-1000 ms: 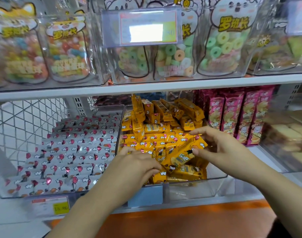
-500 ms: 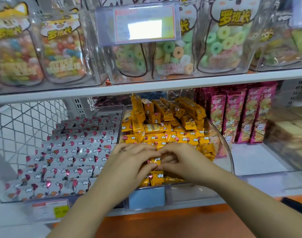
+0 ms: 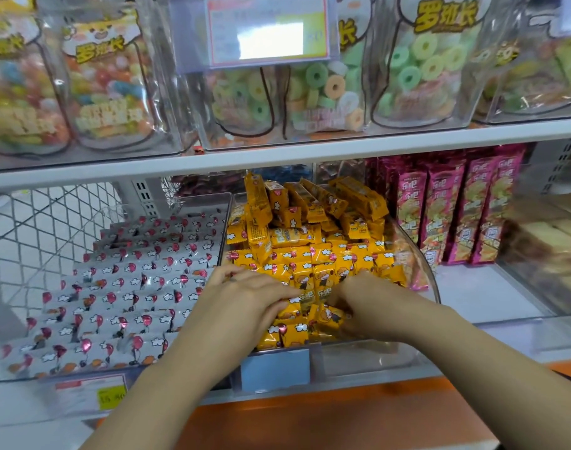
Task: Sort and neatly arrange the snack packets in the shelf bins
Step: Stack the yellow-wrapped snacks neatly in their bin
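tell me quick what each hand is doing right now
left hand: open, fingers flat on the yellow packets
right hand: closed, fingers curled round some of them

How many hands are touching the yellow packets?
2. The left hand rests on the front-left yellow packets; the right hand on the front-right ones. None looks hidden.
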`<state>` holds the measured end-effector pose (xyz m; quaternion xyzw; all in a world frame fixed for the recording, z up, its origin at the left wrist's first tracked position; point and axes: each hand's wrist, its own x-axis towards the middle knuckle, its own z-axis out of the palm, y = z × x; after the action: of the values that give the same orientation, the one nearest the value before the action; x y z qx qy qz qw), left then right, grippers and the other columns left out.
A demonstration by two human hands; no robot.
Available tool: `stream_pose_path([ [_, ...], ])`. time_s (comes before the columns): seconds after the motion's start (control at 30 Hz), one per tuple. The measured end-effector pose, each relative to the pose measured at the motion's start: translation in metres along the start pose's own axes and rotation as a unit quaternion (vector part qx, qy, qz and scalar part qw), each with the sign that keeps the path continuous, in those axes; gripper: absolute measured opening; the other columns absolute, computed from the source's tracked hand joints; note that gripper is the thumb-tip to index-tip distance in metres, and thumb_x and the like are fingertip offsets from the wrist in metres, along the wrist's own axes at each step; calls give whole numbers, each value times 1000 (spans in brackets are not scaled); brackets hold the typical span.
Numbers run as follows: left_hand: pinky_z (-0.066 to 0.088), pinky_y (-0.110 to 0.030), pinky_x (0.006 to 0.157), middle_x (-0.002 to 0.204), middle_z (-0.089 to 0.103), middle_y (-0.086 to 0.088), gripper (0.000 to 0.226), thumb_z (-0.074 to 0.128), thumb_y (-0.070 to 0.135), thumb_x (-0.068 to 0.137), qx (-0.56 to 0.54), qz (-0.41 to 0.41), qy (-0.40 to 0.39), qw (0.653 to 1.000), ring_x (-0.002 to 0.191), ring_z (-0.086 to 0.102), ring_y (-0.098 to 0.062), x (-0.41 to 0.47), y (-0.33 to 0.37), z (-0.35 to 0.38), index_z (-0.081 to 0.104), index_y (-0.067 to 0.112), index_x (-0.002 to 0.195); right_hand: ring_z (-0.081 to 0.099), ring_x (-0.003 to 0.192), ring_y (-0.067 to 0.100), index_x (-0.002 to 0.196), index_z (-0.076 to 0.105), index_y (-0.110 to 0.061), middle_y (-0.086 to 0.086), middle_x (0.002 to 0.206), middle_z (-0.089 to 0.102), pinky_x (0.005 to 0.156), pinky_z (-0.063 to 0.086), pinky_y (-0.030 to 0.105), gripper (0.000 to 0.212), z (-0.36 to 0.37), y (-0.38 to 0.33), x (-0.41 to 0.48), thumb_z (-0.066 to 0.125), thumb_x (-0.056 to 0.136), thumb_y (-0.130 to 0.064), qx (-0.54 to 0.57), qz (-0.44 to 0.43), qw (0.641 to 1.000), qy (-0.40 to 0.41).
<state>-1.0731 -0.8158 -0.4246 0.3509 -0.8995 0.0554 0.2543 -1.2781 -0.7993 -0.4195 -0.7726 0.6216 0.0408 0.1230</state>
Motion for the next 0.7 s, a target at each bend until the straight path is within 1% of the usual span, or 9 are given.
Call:
stream_pose_path([
  [0.07,29,-27,85,89,70,22,33,41,41,84,2,1,1,1000,84,64,-1,0,0,0,71,38,98,49,75,19,78,51,-16,-1,77,48,50,32,21,11,1,0,3,61,84,-16,22,5,1000,-20],
  [0.1,29,-26,86,89,70,22,33,41,41,84,2,1,0,1000,84,64,-1,0,-1,1,71,38,98,48,77,19,88,52,-14,0,82,49,51,33,21,7,0,-2,3,59,86,-15,26,0,999,-34],
  [0.17,29,-25,85,90,69,22,33,41,41,84,2,-3,0,1000,83,64,-1,0,0,1,71,38,98,46,76,18,106,49,-9,2,86,47,53,32,22,18,0,-3,4,55,90,-15,22,-8,997,-78],
  [0.27,28,-23,85,89,68,23,32,41,41,85,2,-5,-3,1000,83,62,0,-1,-1,1,70,39,98,38,65,13,108,53,-1,-3,76,39,53,30,26,31,-2,-2,4,55,92,-28,20,-18,993,-111],
  [0.4,27,-23,87,90,68,24,31,41,42,86,17,-4,-12,1000,84,62,1,-2,-2,1,70,40,98,48,79,18,118,45,-7,5,96,55,58,36,26,41,-4,1,0,53,92,-39,30,-8,991,-132],
  [0.47,27,-24,87,89,68,24,25,48,40,85,23,-2,-14,1000,84,63,1,-1,-3,2,70,40,97,51,77,18,112,53,-5,11,99,61,59,37,28,42,-3,4,0,49,93,-43,33,-8,990,-139],
  [0.5,27,-25,87,89,69,24,22,53,38,83,27,-1,-15,1000,84,63,1,-1,-3,3,71,40,97,49,72,18,104,56,-4,12,93,61,57,35,29,44,-3,4,0,46,94,-46,32,-10,989,-142],
  [0.57,27,-25,87,87,69,24,22,58,35,79,33,0,-16,999,83,64,1,0,-3,3,71,39,95,42,67,17,88,54,-7,9,82,50,57,31,31,44,-5,3,0,41,95,-49,31,-12,988,-149],
  [0.7,27,-25,87,85,69,23,25,59,29,77,44,0,-23,999,82,65,0,-2,-1,1,71,39,96,45,76,13,101,51,-15,1,93,48,66,35,30,39,-7,2,-3,37,96,-51,53,-6,984,-168],
])
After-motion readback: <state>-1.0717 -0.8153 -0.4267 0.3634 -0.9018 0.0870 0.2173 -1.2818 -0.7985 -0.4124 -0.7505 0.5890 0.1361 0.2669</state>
